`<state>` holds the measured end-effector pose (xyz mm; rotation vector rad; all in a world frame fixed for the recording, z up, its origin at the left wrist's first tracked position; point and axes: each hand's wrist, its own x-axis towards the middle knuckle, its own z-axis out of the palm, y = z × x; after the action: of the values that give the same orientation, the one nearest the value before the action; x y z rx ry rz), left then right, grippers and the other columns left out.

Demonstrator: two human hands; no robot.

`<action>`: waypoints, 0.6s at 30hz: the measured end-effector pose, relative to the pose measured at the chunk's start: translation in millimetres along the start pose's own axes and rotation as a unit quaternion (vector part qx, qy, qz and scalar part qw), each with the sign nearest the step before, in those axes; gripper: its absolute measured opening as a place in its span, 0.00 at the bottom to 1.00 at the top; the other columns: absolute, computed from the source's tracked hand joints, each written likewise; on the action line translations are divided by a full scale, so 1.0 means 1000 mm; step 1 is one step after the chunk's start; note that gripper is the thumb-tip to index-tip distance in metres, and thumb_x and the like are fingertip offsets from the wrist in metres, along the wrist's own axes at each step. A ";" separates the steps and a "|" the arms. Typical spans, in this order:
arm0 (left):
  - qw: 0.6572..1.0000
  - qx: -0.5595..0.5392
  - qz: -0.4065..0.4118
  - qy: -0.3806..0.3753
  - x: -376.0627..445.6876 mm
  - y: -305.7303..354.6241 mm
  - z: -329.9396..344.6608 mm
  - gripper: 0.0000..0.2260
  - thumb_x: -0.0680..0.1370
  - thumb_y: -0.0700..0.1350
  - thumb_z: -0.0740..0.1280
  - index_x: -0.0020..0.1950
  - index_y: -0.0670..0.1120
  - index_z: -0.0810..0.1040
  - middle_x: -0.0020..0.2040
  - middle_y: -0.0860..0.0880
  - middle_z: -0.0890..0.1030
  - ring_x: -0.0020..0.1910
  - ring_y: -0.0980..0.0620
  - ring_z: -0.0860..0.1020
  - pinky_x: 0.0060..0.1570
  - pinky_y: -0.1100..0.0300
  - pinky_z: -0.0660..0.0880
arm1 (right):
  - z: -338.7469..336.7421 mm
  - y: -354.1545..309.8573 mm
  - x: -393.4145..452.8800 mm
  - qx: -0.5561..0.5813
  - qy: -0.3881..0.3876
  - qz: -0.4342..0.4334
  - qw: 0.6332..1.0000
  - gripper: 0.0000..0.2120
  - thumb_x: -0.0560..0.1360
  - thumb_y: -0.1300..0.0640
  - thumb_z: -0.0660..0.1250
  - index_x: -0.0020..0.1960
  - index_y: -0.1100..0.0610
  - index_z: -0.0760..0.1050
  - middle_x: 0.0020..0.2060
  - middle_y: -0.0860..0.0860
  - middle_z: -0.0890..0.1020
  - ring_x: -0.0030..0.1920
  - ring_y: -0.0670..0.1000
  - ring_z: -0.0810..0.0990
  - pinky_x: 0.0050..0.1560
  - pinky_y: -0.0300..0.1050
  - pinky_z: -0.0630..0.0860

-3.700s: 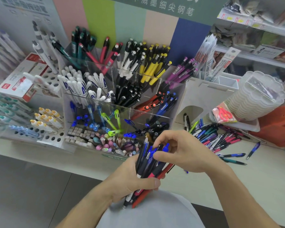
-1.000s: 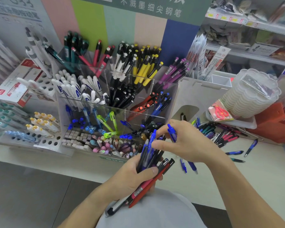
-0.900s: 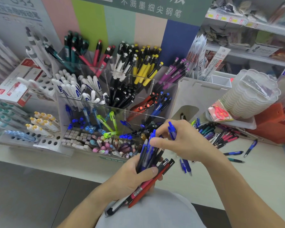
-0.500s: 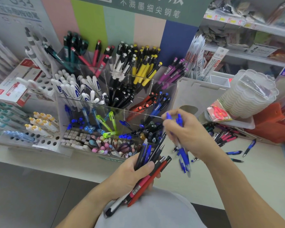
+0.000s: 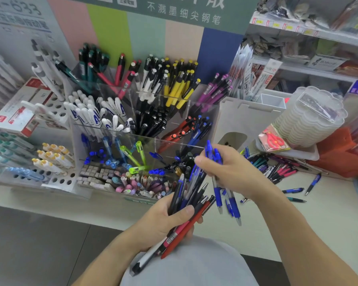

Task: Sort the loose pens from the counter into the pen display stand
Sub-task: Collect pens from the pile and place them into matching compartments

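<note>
Loose pens (image 5: 277, 170) lie scattered on the counter (image 5: 318, 215) toward its right end, just right of the clear pen display stand (image 5: 180, 143), with a few stragglers nearer the front edge. I have more in hand. My left hand (image 5: 163, 221) is wrapped around a mixed bundle (image 5: 186, 205) of black, blue and red pens, fanned upward over the counter's front edge. My right hand (image 5: 229, 172) has its fingers curled round a small clutch of blue pens (image 5: 221, 195), caps poking up above the knuckles and tips hanging down.

I judge this to be the colour-sorting step: the blues are separated out and ready to be dropped in. The stand's right-hand compartment already holding blue pens (image 5: 198, 129), beside the red ones (image 5: 178, 133), looks like the target. Next I'd need to carry the clutch up and back, align the pens with that slot and lower them in without snagging the acrylic divider.
</note>
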<state>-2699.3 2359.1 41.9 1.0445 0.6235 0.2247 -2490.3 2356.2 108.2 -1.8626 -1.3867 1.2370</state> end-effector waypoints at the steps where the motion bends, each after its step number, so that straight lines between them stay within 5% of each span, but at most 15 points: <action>1: 1.000 0.003 -0.003 -0.001 0.000 -0.001 0.000 0.10 0.81 0.45 0.63 0.59 0.42 0.75 0.43 0.48 0.84 0.35 0.50 0.79 0.34 0.61 0.75 | -0.002 0.000 0.000 0.046 0.004 0.008 0.999 0.13 0.82 0.50 0.64 0.44 0.57 0.71 0.31 0.52 0.70 0.28 0.48 0.65 0.33 0.43 0.66; 6: 0.999 -0.031 -0.004 -0.005 0.003 -0.006 -0.002 0.10 0.82 0.47 0.64 0.59 0.43 0.76 0.49 0.42 0.83 0.37 0.47 0.79 0.34 0.60 0.76 | 0.007 -0.001 -0.002 0.102 -0.005 0.006 0.995 0.12 0.85 0.51 0.60 0.46 0.57 0.68 0.22 0.45 0.69 0.23 0.47 0.66 0.30 0.43 0.67; 13: 0.999 -0.041 -0.002 -0.012 0.002 -0.010 -0.002 0.10 0.81 0.47 0.64 0.58 0.42 0.77 0.50 0.42 0.82 0.36 0.46 0.78 0.35 0.57 0.77 | 0.016 0.006 -0.001 0.093 -0.044 -0.028 0.994 0.19 0.82 0.48 0.64 0.51 0.66 0.72 0.27 0.50 0.67 0.26 0.49 0.65 0.28 0.43 0.67; 18: 0.999 -0.040 -0.001 -0.011 0.000 -0.010 -0.003 0.10 0.82 0.46 0.64 0.59 0.43 0.75 0.47 0.44 0.83 0.35 0.47 0.79 0.35 0.57 0.77 | 0.013 0.008 -0.001 0.097 0.079 -0.096 0.987 0.22 0.81 0.42 0.54 0.51 0.61 0.73 0.42 0.58 0.83 0.42 0.56 0.83 0.48 0.53 0.81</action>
<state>-2702.4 2356.0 31.9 0.9690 0.5906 0.2339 -2498.2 2350.9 96.5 -1.6162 -1.2786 1.0621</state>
